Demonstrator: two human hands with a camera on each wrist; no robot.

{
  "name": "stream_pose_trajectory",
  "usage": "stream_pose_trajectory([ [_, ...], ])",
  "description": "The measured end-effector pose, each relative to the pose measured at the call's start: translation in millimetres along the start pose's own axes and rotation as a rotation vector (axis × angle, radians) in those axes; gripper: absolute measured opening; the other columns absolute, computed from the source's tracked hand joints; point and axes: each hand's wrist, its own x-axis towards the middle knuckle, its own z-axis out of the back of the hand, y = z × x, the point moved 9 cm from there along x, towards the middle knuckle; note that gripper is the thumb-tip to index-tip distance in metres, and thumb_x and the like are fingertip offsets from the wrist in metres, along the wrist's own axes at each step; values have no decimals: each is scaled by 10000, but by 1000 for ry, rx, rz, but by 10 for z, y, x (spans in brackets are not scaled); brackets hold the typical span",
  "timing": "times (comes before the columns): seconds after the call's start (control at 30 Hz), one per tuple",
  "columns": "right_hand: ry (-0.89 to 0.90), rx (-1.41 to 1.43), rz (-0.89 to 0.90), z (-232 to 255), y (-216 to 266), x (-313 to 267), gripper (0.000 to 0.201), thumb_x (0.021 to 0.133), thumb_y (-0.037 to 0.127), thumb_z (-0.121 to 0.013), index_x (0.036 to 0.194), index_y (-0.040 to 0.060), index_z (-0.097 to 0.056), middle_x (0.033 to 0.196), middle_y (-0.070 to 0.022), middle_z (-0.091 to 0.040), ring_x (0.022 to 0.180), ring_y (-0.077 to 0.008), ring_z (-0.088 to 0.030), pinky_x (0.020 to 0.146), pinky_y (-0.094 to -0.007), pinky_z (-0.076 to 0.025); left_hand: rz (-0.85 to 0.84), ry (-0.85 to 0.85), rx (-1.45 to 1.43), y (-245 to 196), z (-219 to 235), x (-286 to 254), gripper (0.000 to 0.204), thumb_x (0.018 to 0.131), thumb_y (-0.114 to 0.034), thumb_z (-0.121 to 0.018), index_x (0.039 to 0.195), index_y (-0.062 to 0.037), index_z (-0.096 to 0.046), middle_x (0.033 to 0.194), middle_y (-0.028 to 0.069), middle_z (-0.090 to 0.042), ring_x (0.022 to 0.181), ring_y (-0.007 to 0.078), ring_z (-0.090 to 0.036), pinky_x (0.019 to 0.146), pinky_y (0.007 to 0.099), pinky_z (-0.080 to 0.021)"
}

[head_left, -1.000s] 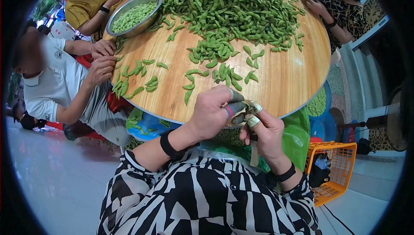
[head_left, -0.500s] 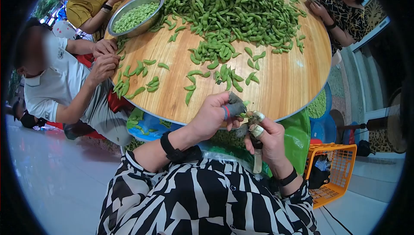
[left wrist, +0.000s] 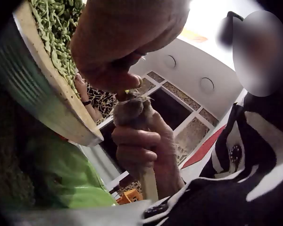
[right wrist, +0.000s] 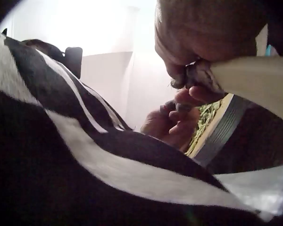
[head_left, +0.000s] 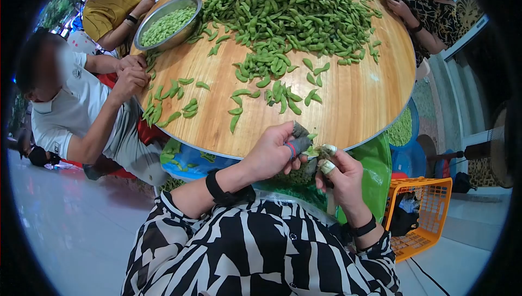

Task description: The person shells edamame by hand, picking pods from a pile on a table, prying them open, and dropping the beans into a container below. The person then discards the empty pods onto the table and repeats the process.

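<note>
Over the last second I watch both hands drop a little from the rim of the table and draw in toward the striped shirt, the left hand and right hand meeting over one green pod just below the edge. The left fingers, capped in grey guards, pinch the pod, while the right fingers curl round a pale handle and press taped tips against the pod. I judge this pod is mid-shelling, with the heap of pods untouched well beyond.
</note>
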Motion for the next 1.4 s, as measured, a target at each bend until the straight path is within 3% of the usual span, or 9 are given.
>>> stream_pose_trajectory([
  [0.07, -39, -38, 32, 40, -38, 18, 212, 889, 24, -574, 1093, -22, -602, 824, -39, -620, 582, -108, -584, 504, -212, -456, -26, -47, 125, -17, -1, -32, 90, 946, -83, -524, 1005, -23, -556, 734, 41, -623, 588, 73, -570, 462, 199, -425],
  [0.13, -272, -260, 294, 176, 156, -40, 163, 847, 36, -638, 998, -9, -597, 807, -31, -622, 612, -118, -575, 561, -233, -466, -99, -54, 186, -83, -35, -44, 95, 943, -74, -523, 1014, -15, -546, 738, 38, -623, 597, 70, -567, 478, 203, -426],
  [0.27, -186, -643, 552, -122, 522, -165, 182, 791, 47, -690, 930, -17, -592, 735, -91, -597, 606, -152, -560, 576, -277, -462, -346, -42, 471, -174, -94, -84, 124, 928, -44, -517, 1045, -2, -521, 762, 33, -625, 630, 66, -564, 529, 217, -434],
  [0.4, -154, -588, 400, -138, 389, -23, 188, 777, 60, -694, 903, -20, -580, 702, -89, -581, 589, -142, -524, 553, -288, -438, -390, -9, 566, -233, -119, -141, 135, 928, -35, -504, 1058, -3, -513, 761, 29, -621, 643, 70, -567, 543, 223, -441],
  [0.73, 61, -316, 43, -115, 63, 135, 122, 758, 15, -621, 846, -17, -543, 688, -4, -505, 639, -69, -434, 574, -229, -383, -32, 138, 55, 68, -111, -114, 132, 946, -45, -463, 1072, -3, -471, 772, 108, -636, 604, 137, -622, 488, 228, -482],
  [0.93, 47, -311, 112, -74, 123, 77, 118, 736, -5, -580, 848, -9, -542, 686, -7, -493, 607, -62, -416, 549, -228, -373, 30, 127, -111, 119, -15, -82, 154, 948, -58, -496, 1082, 17, -483, 780, 151, -650, 580, 160, -637, 438, 226, -480],
  [1.1, -214, -773, 565, -99, 621, -142, 174, 705, -27, -598, 876, -16, -569, 655, -69, -495, 515, -146, -451, 514, -271, -390, 40, 82, -9, 99, 7, -83, 149, 934, -74, -541, 1044, 25, -524, 764, 137, -653, 578, 141, -632, 429, 221, -467],
  [1.27, -69, -799, 640, -256, 663, -148, 201, 709, -48, -633, 902, -25, -580, 717, -133, -487, 591, -260, -513, 534, -331, -417, 62, 23, 100, 50, -40, -135, 74, 914, -48, -544, 937, 5, -591, 734, 78, -655, 562, 99, -609, 426, 207, -447],
  [1.4, -37, -769, 583, -262, 509, -42, 204, 716, -28, -644, 909, -28, -580, 710, -131, -487, 595, -257, -510, 540, -335, -414, 6, -2, 230, -16, -51, -184, 99, 889, -17, -565, 967, -4, -625, 743, 60, -654, 604, 100, -621, 480, 216, -464],
])
